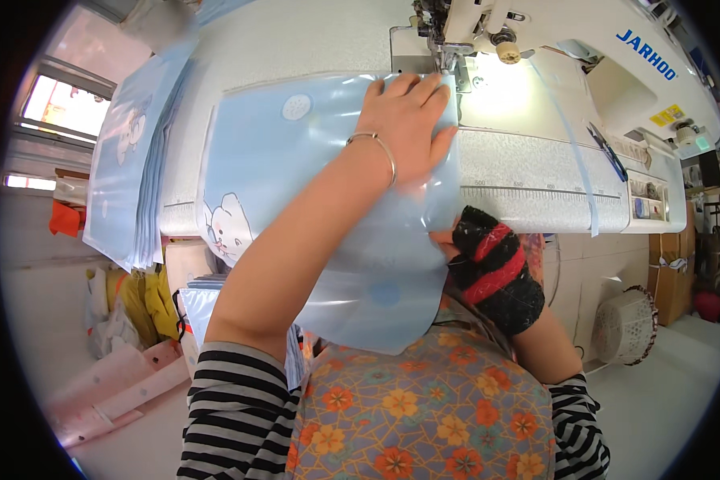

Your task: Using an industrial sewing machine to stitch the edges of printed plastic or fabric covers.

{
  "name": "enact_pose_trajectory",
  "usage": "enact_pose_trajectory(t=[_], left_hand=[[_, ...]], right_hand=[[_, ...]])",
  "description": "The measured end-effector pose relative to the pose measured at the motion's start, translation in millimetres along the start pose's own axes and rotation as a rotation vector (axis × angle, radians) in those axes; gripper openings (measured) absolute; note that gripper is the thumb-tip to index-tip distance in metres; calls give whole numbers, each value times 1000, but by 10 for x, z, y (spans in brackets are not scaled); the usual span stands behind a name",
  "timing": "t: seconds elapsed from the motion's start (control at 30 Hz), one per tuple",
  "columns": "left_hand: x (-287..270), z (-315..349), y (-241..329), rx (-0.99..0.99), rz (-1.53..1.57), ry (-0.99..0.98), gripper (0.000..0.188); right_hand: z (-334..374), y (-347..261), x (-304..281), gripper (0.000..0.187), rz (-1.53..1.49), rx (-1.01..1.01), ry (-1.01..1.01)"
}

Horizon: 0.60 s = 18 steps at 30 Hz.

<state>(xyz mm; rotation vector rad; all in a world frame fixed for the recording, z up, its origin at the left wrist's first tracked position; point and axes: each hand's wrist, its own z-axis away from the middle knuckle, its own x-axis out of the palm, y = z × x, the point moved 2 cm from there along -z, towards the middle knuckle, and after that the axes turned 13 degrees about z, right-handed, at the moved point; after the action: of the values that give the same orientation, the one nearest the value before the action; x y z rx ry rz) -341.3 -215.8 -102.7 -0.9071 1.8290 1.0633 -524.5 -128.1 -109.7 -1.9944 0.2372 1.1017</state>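
A light-blue, glossy plastic sheet (296,160) with a white cartoon animal printed at its lower left lies over the sewing table and hangs past the front edge. On its upper right part rests my left hand (404,128), flat with the fingers spread, a bangle at the wrist. Those fingertips are close to the sewing machine's presser foot (450,62), where the sheet's top right corner is. My right hand (496,268), in a black-and-red striped fingerless glove, grips the sheet's right edge below the table front. Its fingertips are partly hidden.
The sewing machine (568,40) spans the upper right, its lamp lighting the bed. Dark thread snips (608,152) lie beside a small parts tray (648,198). A stack of similar blue sheets (128,160) drapes over the table's left side. A white basket (626,326) stands on the floor at right.
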Motion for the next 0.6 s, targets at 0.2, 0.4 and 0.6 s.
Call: enact_pose_trajectory(t=[0.2,0.4,0.6], left_hand=[[41,-110,-100,-17,-12,45,51],[33,-114,-76,-36,-40,56,52],[32,-125,-70,-46,-24,29,50]], right_hand=[[-98,-105,-116,16,147,-45,81],[190,40,73,15,-200,181,117],[693,646,569,33,-237,326,-77]])
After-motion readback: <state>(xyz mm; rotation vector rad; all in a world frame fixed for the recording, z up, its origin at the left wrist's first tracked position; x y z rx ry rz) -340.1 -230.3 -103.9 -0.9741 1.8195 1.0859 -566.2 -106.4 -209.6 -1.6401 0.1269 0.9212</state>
